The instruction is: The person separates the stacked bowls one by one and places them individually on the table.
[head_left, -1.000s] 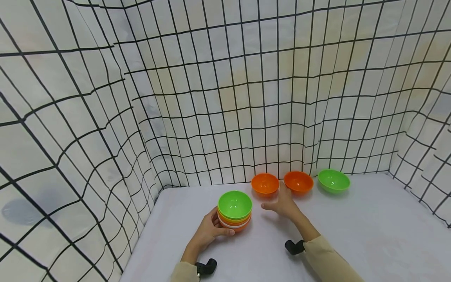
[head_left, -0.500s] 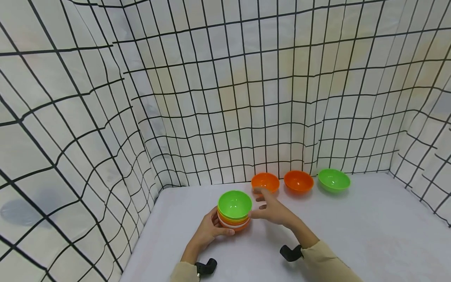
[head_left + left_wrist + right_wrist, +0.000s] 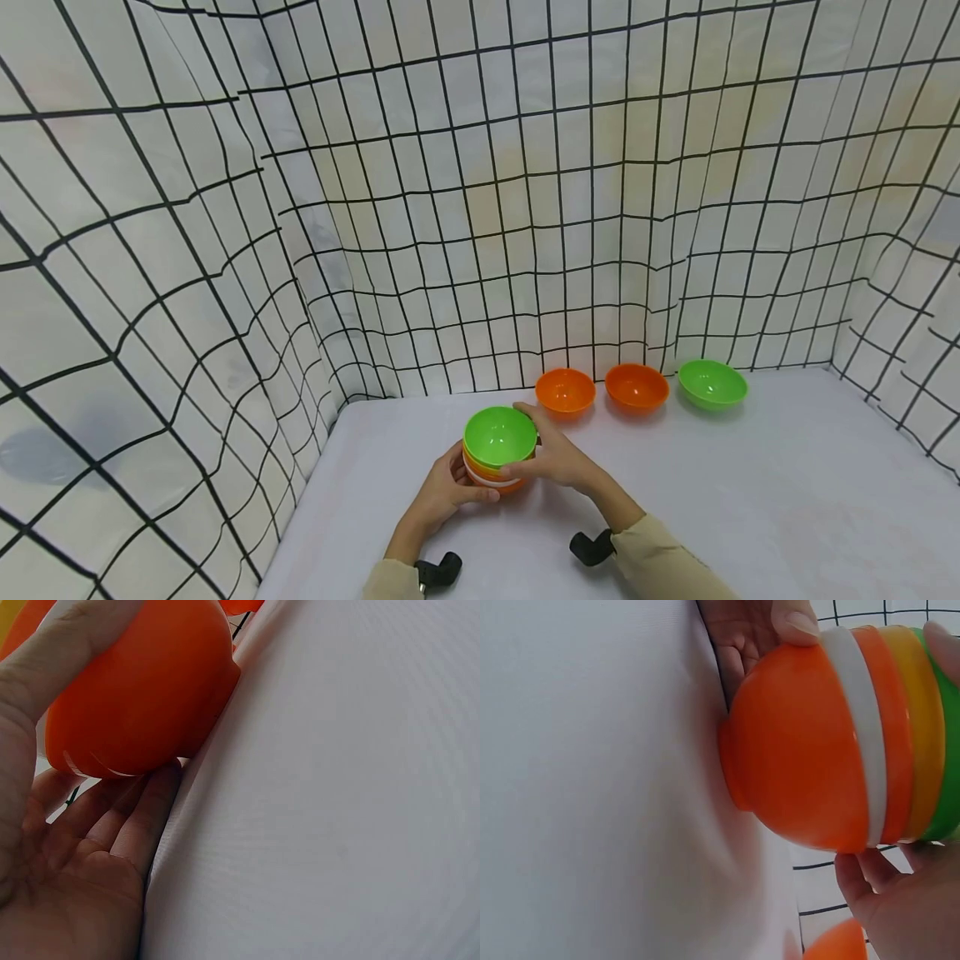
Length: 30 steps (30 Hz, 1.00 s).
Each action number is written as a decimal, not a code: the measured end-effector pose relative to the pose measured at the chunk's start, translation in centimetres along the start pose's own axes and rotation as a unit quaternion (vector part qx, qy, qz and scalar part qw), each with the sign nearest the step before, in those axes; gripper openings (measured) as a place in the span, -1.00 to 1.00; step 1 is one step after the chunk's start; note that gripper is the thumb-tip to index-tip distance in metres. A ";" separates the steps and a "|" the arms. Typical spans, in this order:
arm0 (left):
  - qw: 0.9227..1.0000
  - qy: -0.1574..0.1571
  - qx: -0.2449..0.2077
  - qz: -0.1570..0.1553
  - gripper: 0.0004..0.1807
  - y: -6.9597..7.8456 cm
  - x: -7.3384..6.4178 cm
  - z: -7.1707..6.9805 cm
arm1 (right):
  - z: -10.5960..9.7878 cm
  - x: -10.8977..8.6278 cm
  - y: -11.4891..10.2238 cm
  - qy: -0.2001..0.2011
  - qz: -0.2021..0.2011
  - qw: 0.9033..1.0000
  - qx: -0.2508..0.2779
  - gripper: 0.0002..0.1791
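bowl stack [image 3: 497,448] upright on tabletop [image 3: 780,492], between left hand [image 3: 442,493], curled round its lower left side, and right hand [image 3: 557,458], pinching its upper right side, thumb near, fingers far, separate green bowl [image 3: 712,386] beyond, well to the right

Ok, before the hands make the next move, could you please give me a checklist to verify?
1. Left hand steadies the bowl stack: ok, thumb and fingers curve round it.
2. Bowl stack upright on the table: ok.
3. Right hand at the bowl stack: ok, thumb near side, fingers far side.
4. Right hand holds only the green top bowl: cannot tell.
5. Left orange bowl, right orange bowl, rear green bowl apart from the bowl stack: ok.
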<state>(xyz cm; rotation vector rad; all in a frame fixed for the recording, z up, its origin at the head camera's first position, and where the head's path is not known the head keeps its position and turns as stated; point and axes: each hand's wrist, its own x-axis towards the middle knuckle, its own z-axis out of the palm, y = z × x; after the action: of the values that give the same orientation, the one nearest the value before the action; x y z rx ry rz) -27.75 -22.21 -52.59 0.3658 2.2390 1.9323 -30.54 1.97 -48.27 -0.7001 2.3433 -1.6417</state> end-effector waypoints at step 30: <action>1.000 -0.001 -0.002 -0.007 0.10 0.1 0.0 0.0 | 0.9 0.3 0.5 0.018 -0.004 1.000 0.019 0.24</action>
<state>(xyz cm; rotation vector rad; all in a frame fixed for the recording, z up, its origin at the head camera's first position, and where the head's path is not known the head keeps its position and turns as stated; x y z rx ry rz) -27.72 -22.17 -52.51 0.3512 2.2314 1.9284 -30.54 1.19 -48.99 -0.6788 2.3290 -1.7111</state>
